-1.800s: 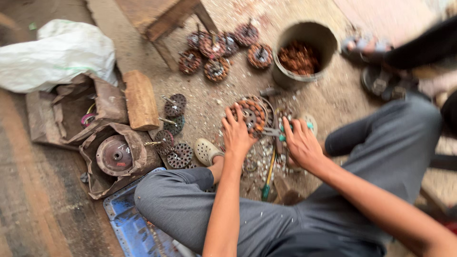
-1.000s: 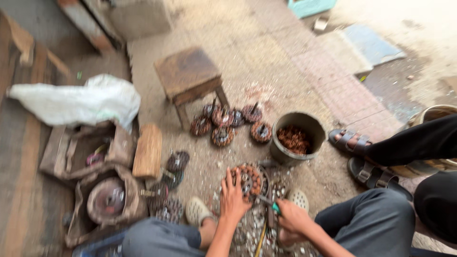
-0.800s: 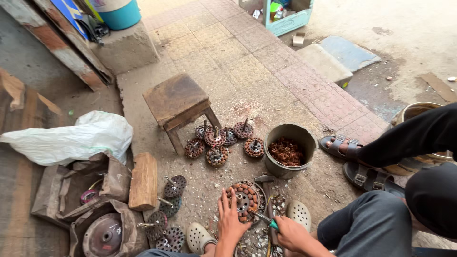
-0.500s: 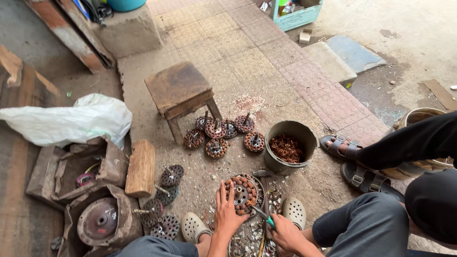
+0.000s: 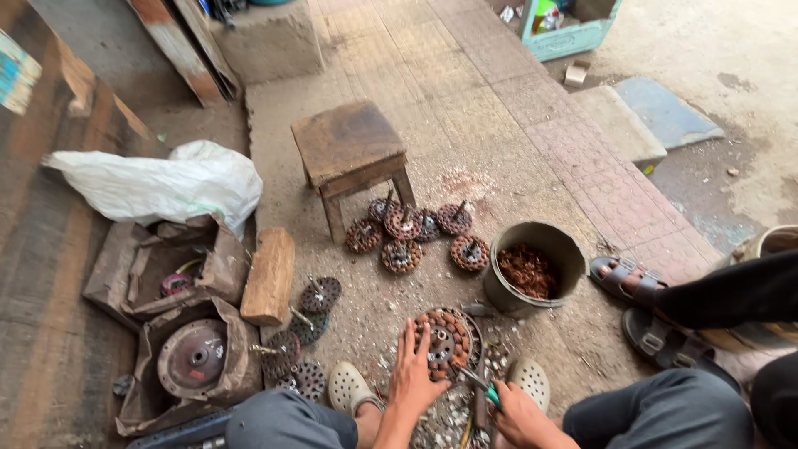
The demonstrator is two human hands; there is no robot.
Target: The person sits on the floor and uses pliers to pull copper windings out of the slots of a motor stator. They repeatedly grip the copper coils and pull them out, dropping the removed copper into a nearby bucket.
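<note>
Single view only: head-worn camera, looking steeply down and forward over wearer's own lap. Left hand [image 5: 413, 378] and right hand [image 5: 519, 413] sit at bottom edge, closest to lens. Paved tile floor [image 5: 499, 108] stretches away toward top of frame. Small brown wooden stool [image 5: 349, 150] mid-frame, moderately far. Teal plastic crate [image 5: 569, 33] at top edge, farthest. No second view to overlap.

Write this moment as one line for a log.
left hand: flat on round wound disc | right hand: gripping green-handled tool, tip at disc | bucket: beside
</note>
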